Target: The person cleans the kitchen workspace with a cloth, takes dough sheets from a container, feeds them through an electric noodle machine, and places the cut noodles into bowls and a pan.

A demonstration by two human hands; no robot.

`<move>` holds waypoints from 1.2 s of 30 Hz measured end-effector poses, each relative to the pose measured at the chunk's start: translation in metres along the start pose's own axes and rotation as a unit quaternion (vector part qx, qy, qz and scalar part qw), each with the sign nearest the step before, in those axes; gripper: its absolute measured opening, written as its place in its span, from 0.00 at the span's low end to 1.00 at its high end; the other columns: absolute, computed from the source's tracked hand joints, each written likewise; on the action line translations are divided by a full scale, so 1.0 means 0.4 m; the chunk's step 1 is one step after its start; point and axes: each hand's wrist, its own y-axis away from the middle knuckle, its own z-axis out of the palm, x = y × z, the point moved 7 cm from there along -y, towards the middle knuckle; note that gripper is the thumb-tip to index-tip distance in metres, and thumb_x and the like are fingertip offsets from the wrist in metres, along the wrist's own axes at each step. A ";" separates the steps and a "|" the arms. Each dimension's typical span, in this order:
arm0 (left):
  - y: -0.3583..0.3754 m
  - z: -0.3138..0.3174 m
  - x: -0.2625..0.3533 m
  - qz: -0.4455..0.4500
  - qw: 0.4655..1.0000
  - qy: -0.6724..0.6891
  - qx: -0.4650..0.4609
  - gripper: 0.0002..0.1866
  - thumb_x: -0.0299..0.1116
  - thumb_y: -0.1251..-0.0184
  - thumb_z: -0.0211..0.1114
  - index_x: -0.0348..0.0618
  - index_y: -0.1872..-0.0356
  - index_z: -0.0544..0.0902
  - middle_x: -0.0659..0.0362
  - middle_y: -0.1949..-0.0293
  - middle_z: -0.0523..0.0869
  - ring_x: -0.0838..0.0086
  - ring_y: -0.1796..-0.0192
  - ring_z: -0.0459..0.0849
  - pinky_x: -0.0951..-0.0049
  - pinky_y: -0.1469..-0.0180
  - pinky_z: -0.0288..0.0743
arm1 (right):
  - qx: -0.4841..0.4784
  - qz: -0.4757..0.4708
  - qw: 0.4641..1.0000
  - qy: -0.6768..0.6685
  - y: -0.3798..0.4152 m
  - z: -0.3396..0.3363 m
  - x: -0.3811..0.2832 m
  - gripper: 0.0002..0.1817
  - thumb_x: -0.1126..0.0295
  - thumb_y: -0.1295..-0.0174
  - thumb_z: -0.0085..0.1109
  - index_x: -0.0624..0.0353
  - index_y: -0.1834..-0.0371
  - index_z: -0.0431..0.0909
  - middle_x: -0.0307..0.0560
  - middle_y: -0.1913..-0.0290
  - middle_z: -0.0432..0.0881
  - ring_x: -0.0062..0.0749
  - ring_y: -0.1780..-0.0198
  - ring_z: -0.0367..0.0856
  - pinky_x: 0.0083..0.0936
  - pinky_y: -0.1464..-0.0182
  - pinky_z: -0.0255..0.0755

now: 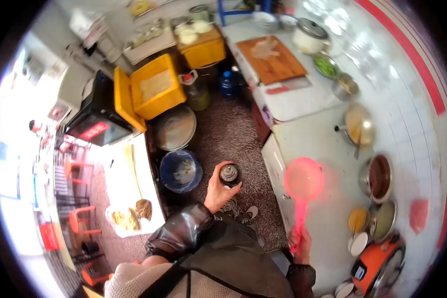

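My left hand [217,189] is closed around a small dark jar-like container [230,175] with a shiny top, held out over the speckled floor. My right hand [300,244] grips the handle of a pink plastic strainer [303,180], whose round bowl is blurred and hovers above the white counter [313,144]. Dark glossy sleeves cover both my forearms.
On the counter stand several metal pots of food [378,177], an orange rice cooker [378,264], a wooden cutting board [272,58] and a white pot [309,36]. Yellow crates [154,90], a blue bucket [181,171] and a round metal lid [174,128] sit on the floor at left.
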 end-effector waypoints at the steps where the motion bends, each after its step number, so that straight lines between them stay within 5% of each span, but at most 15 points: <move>1: -0.004 -0.045 -0.029 -0.013 0.999 -0.017 0.037 0.31 0.24 0.52 0.73 0.41 0.43 0.71 0.53 0.52 0.79 0.69 0.46 0.80 0.69 0.43 0.73 | -0.004 0.054 0.997 0.045 -0.078 0.083 0.012 0.17 0.53 0.30 0.47 0.57 0.53 0.70 0.38 0.76 0.70 0.19 0.82 0.62 0.18 0.80 0.57; 5: -0.006 -0.374 -0.121 -0.034 0.986 -0.010 0.165 0.30 0.22 0.53 0.73 0.40 0.45 0.71 0.53 0.53 0.80 0.71 0.50 0.80 0.72 0.45 0.73 | -0.098 0.213 0.957 0.170 -0.375 0.417 0.247 0.14 0.58 0.29 0.49 0.56 0.51 0.72 0.41 0.75 0.73 0.20 0.80 0.68 0.20 0.78 0.63; 8: -0.020 -0.538 -0.204 -0.050 0.977 -0.031 0.203 0.32 0.18 0.52 0.70 0.39 0.42 0.68 0.55 0.48 0.76 0.71 0.44 0.76 0.71 0.40 0.70 | -0.132 0.192 0.855 0.464 -0.688 0.511 0.531 0.16 0.58 0.30 0.50 0.53 0.45 0.71 0.43 0.72 0.75 0.27 0.77 0.73 0.27 0.77 0.67; 9: -0.023 -0.581 -0.252 -0.047 0.973 -0.011 0.225 0.33 0.18 0.52 0.69 0.39 0.42 0.68 0.54 0.48 0.76 0.70 0.43 0.76 0.71 0.40 0.69 | -0.137 0.168 0.793 0.569 -0.787 0.559 0.614 0.17 0.59 0.30 0.50 0.54 0.42 0.71 0.48 0.72 0.76 0.35 0.75 0.77 0.33 0.76 0.70; 11: -0.027 -0.668 -0.327 -0.065 0.961 0.004 0.268 0.34 0.17 0.52 0.69 0.39 0.41 0.67 0.53 0.47 0.76 0.69 0.42 0.76 0.70 0.39 0.69 | -0.239 -0.211 0.659 0.681 -1.014 0.640 0.826 0.21 0.63 0.33 0.51 0.55 0.38 0.68 0.61 0.71 0.76 0.56 0.67 0.79 0.45 0.67 0.73; 12: -0.034 -0.714 -0.345 -0.070 0.956 -0.032 0.283 0.34 0.17 0.52 0.69 0.39 0.41 0.67 0.52 0.47 0.76 0.67 0.42 0.76 0.69 0.39 0.69 | -0.226 -0.155 0.660 0.699 -1.105 0.673 0.926 0.22 0.67 0.38 0.52 0.57 0.39 0.68 0.70 0.65 0.74 0.71 0.58 0.74 0.53 0.56 0.71; 13: -0.034 -0.758 -0.368 -0.084 0.950 -0.047 0.298 0.33 0.18 0.53 0.70 0.38 0.42 0.67 0.52 0.46 0.77 0.67 0.42 0.76 0.69 0.38 0.68 | -0.232 -0.156 0.663 0.694 -1.174 0.731 1.006 0.22 0.67 0.38 0.52 0.57 0.39 0.68 0.70 0.65 0.74 0.71 0.58 0.74 0.53 0.56 0.71; 17: -0.028 -0.878 -0.475 -0.138 0.924 -0.043 0.353 0.34 0.20 0.54 0.70 0.38 0.41 0.67 0.50 0.45 0.78 0.66 0.42 0.76 0.68 0.37 0.67 | -0.224 -0.155 0.456 0.847 -1.441 0.867 1.273 0.22 0.66 0.41 0.55 0.55 0.42 0.69 0.65 0.51 0.71 0.66 0.53 0.75 0.54 0.53 0.69; 20: -0.036 -0.937 -0.525 -0.135 0.915 -0.043 0.379 0.34 0.19 0.54 0.70 0.38 0.41 0.67 0.50 0.46 0.78 0.65 0.42 0.76 0.68 0.37 0.67 | -0.244 -0.166 0.496 0.817 -1.500 0.979 1.328 0.25 0.63 0.42 0.58 0.53 0.40 0.68 0.58 0.47 0.71 0.61 0.46 0.71 0.54 0.52 0.69; 23: -0.058 -0.955 -0.540 -0.122 0.915 -0.029 0.384 0.35 0.19 0.53 0.70 0.37 0.41 0.67 0.49 0.46 0.77 0.65 0.42 0.76 0.67 0.37 0.67 | -0.222 -0.131 0.485 0.836 -1.442 1.030 1.272 0.25 0.65 0.40 0.57 0.51 0.38 0.68 0.53 0.42 0.69 0.55 0.41 0.67 0.46 0.45 0.68; 25: -0.082 -0.949 -0.536 -0.100 0.923 -0.013 0.371 0.35 0.18 0.54 0.70 0.35 0.40 0.67 0.49 0.46 0.77 0.63 0.43 0.76 0.65 0.37 0.68 | -0.272 -0.183 0.573 0.751 -1.419 0.974 1.226 0.25 0.63 0.39 0.57 0.53 0.38 0.69 0.55 0.42 0.68 0.51 0.39 0.67 0.45 0.43 0.68; 31: -0.158 -0.859 -0.431 -0.042 0.956 -0.075 0.281 0.30 0.19 0.50 0.68 0.33 0.42 0.69 0.48 0.48 0.77 0.61 0.45 0.76 0.64 0.38 0.68 | -0.042 -0.246 0.673 0.696 -0.992 0.723 0.515 0.22 0.68 0.35 0.55 0.58 0.38 0.70 0.56 0.44 0.70 0.51 0.41 0.69 0.38 0.40 0.65; 33: -0.157 -0.814 -0.371 -0.025 0.959 -0.081 0.270 0.30 0.18 0.49 0.68 0.33 0.42 0.69 0.47 0.47 0.77 0.60 0.44 0.76 0.62 0.37 0.68 | 0.098 -0.331 0.661 0.666 -0.810 0.568 0.237 0.21 0.70 0.37 0.56 0.59 0.40 0.71 0.57 0.47 0.70 0.52 0.42 0.69 0.36 0.40 0.64; 35: -0.158 -0.758 -0.317 0.005 0.969 -0.061 0.240 0.28 0.18 0.47 0.67 0.32 0.42 0.69 0.47 0.47 0.77 0.60 0.44 0.77 0.60 0.36 0.67 | 0.224 -0.470 0.526 0.673 -0.650 0.367 0.014 0.27 0.73 0.41 0.56 0.61 0.36 0.66 0.64 0.46 0.68 0.56 0.48 0.69 0.46 0.42 0.63; 36: -0.160 -0.727 -0.290 0.006 0.971 -0.076 0.226 0.28 0.18 0.47 0.66 0.32 0.42 0.70 0.47 0.47 0.77 0.60 0.44 0.77 0.60 0.36 0.67 | 0.316 -0.418 0.470 0.710 -0.595 0.314 -0.089 0.27 0.73 0.40 0.56 0.59 0.36 0.66 0.64 0.46 0.68 0.57 0.49 0.69 0.47 0.43 0.63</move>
